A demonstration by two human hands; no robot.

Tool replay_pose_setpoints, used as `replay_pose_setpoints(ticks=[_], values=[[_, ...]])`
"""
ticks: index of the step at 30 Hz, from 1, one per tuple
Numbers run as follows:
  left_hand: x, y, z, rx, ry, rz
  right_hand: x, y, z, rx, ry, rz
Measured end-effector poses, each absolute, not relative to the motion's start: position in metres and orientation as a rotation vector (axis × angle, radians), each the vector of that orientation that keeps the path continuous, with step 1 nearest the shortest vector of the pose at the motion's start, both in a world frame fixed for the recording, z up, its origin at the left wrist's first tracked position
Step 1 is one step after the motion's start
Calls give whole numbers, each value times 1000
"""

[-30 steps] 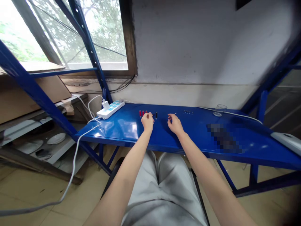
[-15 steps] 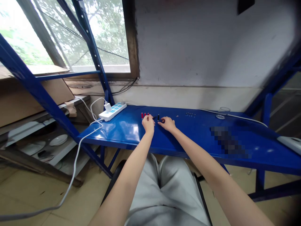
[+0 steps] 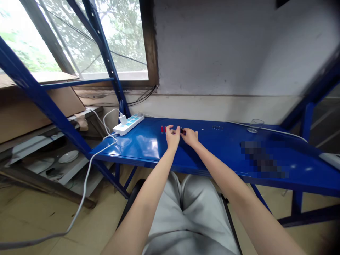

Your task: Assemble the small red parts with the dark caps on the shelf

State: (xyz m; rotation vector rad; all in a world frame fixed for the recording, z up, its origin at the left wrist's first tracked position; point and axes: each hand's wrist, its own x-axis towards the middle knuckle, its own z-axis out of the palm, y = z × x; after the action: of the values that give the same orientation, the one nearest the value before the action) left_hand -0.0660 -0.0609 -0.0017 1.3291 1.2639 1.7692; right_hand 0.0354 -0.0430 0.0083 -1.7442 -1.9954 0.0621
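Observation:
My two hands are close together over the blue tabletop [image 3: 143, 141]. My right hand [image 3: 190, 136] has its fingers pinched on a small black cylinder [image 3: 182, 130], which is mostly hidden by the fingertips. Just left of it, my left hand [image 3: 173, 137] is curled, its thumb side against or very near the black piece; what lies inside its fingers is hidden. Small red cylinders [image 3: 162, 129] stand upright beside the left hand, partly covered by it.
A white power strip [image 3: 129, 124] with a plugged-in charger lies at the table's left end. Several tiny metallic pieces [image 3: 217, 128] lie right of my hands, near a small pale bit [image 3: 202, 129]. Farther right are a clear glass [image 3: 255, 126], a white cable and a blurred dark object [image 3: 261, 159].
My hands have come closer together around the black piece, which stood upright between them before. My left hand has turned and moved slightly right. The camera view has shifted a little.

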Motion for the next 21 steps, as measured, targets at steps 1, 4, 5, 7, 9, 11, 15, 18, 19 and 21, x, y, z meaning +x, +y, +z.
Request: replay_pose_setpoints(ticks=[1, 4, 5, 7, 9, 11, 15, 18, 19, 21], values=[[-65, -62, -2, 1397, 1268, 1779, 38, -48, 11, -1716, -2007, 3], [-63, -61, -5, 1653, 1231, 1715, 47, -62, 14, -1620, -2059, -176], [-63, -60, -7, 1724, 1203, 1672, 50, -66, 13, -1594, -2064, -211], [-63, -57, -10, 1784, 1153, 1596, 57, -70, 8, -1537, -2036, -230], [-64, -55, -12, 1718, 1119, 1533, 64, -71, 1, -1454, -1962, -180], [-64, -54, -11, 1600, 1064, 1463, 69, -70, -4, -1359, -1869, -84], [-62, -60, -4, 1442, 957, 1370, 73, -70, -7, -1262, -1741, 74], [-61, -65, 1, 1389, 928, 1345, 72, -74, -4, -1357, -1689, 186], [-61, -66, 2, 1386, 918, 1328, 72, -76, -4, -1406, -1671, 205], [-61, -67, 2, 1401, 896, 1281, 72, -77, -3, -1498, -1657, 206]])
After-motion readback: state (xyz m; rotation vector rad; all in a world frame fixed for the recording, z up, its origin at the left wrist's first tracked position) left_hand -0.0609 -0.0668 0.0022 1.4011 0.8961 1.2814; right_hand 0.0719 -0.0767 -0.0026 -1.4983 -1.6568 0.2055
